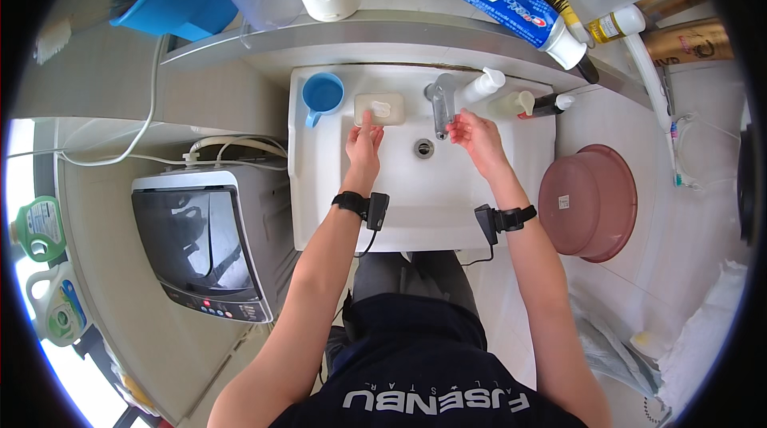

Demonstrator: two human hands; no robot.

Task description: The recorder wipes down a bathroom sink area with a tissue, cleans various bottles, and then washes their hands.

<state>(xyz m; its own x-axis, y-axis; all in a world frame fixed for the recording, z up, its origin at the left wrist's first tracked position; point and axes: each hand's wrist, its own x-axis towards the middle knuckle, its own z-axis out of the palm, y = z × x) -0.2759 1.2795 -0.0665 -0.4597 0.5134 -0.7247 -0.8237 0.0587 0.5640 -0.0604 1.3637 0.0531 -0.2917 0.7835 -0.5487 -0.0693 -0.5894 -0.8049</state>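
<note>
At the back ledge of the white sink (375, 188) sits a beige soap dish (361, 113) with a small white bar of soap (383, 108) on it. My left hand (364, 148) reaches to the dish's front edge, one finger stretched over its rim; its fingers are apart and grip nothing I can see. The faucet (443, 105), clear and grey, points down toward the drain (424, 148). My right hand (479, 140) is beside the spout's tip, fingers loosely bent and spread; whether they touch it I cannot tell.
A blue mug (323, 93) stands left of the dish, and pump bottles (485, 85) stand right of the faucet. A shelf (264, 37) above holds a toothpaste tube (511, 5). A washing machine (200, 240) is at left, a reddish basin (591, 204) at right.
</note>
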